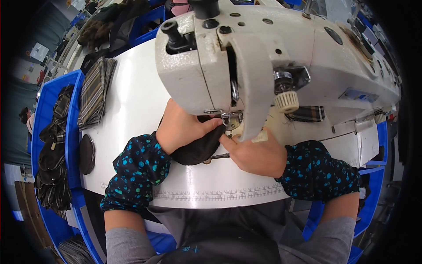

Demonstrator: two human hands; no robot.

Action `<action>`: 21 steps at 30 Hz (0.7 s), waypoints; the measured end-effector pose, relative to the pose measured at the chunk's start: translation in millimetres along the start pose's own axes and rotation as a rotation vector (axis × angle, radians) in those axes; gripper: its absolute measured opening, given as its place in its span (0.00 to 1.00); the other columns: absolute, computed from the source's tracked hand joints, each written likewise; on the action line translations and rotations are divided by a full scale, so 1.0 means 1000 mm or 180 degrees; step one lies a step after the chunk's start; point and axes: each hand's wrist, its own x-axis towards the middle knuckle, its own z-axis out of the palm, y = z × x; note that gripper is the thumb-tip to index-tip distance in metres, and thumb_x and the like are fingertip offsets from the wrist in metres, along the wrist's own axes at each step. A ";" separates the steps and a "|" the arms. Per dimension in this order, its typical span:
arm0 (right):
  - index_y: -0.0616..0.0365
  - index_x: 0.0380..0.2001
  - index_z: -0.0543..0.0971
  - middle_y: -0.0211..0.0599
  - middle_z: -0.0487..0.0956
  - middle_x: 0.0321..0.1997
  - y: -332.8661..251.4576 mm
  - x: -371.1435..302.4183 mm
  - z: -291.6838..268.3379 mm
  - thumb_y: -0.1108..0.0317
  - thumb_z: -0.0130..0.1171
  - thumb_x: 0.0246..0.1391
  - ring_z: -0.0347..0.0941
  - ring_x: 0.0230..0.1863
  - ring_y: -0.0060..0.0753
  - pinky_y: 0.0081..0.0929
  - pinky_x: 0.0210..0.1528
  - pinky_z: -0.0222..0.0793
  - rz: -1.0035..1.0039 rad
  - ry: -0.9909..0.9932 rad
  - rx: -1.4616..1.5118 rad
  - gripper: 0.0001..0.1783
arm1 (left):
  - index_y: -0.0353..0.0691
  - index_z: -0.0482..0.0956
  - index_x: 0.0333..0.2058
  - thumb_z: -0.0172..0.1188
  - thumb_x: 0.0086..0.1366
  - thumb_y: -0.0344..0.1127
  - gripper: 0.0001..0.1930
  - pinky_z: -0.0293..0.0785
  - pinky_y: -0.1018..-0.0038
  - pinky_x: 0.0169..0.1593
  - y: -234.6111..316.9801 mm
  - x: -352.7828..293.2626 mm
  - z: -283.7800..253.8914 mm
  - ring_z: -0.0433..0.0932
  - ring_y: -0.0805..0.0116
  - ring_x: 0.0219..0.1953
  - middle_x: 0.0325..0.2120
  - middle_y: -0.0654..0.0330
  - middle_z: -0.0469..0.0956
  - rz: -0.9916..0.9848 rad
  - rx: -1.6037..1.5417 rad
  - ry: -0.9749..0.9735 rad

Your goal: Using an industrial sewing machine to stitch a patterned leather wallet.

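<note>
A dark brown cloth cap (pixel 200 149) with a rounded edge lies on the white sewing table, its far side under the needle area of a sewing machine (pixel 211 61). My left hand (pixel 181 130) grips it from the left, thumb stretched toward the metal presser foot (pixel 226 118); the other fingers are partly hidden behind the machine head. From the right, my right hand (pixel 259 155) pinches the cap's edge just in front of the foot, its fingers curled. A pale tape strip (pixel 260 136) wraps one right finger. Patterned dark sleeve covers sit on both forearms.
On the left, a blue bin (pixel 72 145) holds several dark and plaid caps. Folded plaid cloth (pixel 96 90) and a dark oval piece (pixel 87 154) lie beside it. A printed ruler (pixel 220 194) runs along the table's front edge. More plaid cloth (pixel 307 114) lies under the machine arm.
</note>
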 end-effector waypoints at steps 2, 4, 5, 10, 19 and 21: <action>0.62 0.50 0.81 0.38 0.78 0.20 0.000 0.000 -0.003 0.71 0.58 0.50 0.77 0.20 0.43 0.39 0.22 0.69 -0.0034 0.0048 -0.0020 0.22 | 0.42 0.87 0.37 0.74 0.48 0.37 0.16 0.78 0.62 0.42 0.002 0.000 -0.001 0.82 0.50 0.35 0.31 0.54 0.84 -0.0239 0.0008 -0.0114; 0.63 0.49 0.81 0.38 0.78 0.19 -0.001 0.000 -0.008 0.71 0.58 0.49 0.77 0.21 0.42 0.39 0.22 0.70 -0.0067 0.0095 -0.0045 0.21 | 0.42 0.87 0.37 0.74 0.48 0.37 0.15 0.78 0.62 0.41 -0.001 -0.001 0.002 0.82 0.51 0.34 0.30 0.55 0.84 -0.0240 -0.0094 -0.0060; 0.62 0.47 0.82 0.38 0.77 0.18 -0.003 0.001 -0.011 0.72 0.58 0.49 0.77 0.21 0.42 0.39 0.22 0.69 -0.0069 0.0208 0.0008 0.20 | 0.41 0.87 0.37 0.74 0.49 0.37 0.15 0.78 0.63 0.40 -0.003 -0.001 0.003 0.82 0.52 0.33 0.29 0.55 0.84 -0.0241 -0.0199 -0.0006; 0.61 0.40 0.84 0.38 0.75 0.17 0.002 0.001 -0.002 0.72 0.59 0.47 0.77 0.20 0.42 0.38 0.21 0.69 -0.0216 0.0818 0.0219 0.15 | 0.42 0.86 0.39 0.73 0.50 0.39 0.17 0.78 0.62 0.42 -0.004 -0.001 0.006 0.83 0.51 0.37 0.33 0.54 0.85 -0.0878 -0.0568 -0.0303; 0.57 0.28 0.83 0.39 0.73 0.14 0.007 -0.001 0.007 0.71 0.59 0.45 0.76 0.19 0.41 0.37 0.19 0.68 -0.0306 0.0512 0.0089 0.06 | 0.43 0.86 0.40 0.71 0.52 0.40 0.17 0.79 0.62 0.44 -0.006 -0.003 0.007 0.83 0.50 0.40 0.35 0.53 0.85 -0.0867 -0.0108 -0.0123; 0.56 0.25 0.82 0.38 0.72 0.14 0.000 -0.004 -0.011 0.71 0.60 0.44 0.75 0.17 0.39 0.36 0.18 0.67 -0.0163 0.0412 -0.0032 0.04 | 0.44 0.87 0.40 0.71 0.52 0.40 0.16 0.79 0.62 0.43 -0.003 -0.003 0.008 0.83 0.50 0.39 0.34 0.54 0.85 -0.0903 -0.0035 -0.0150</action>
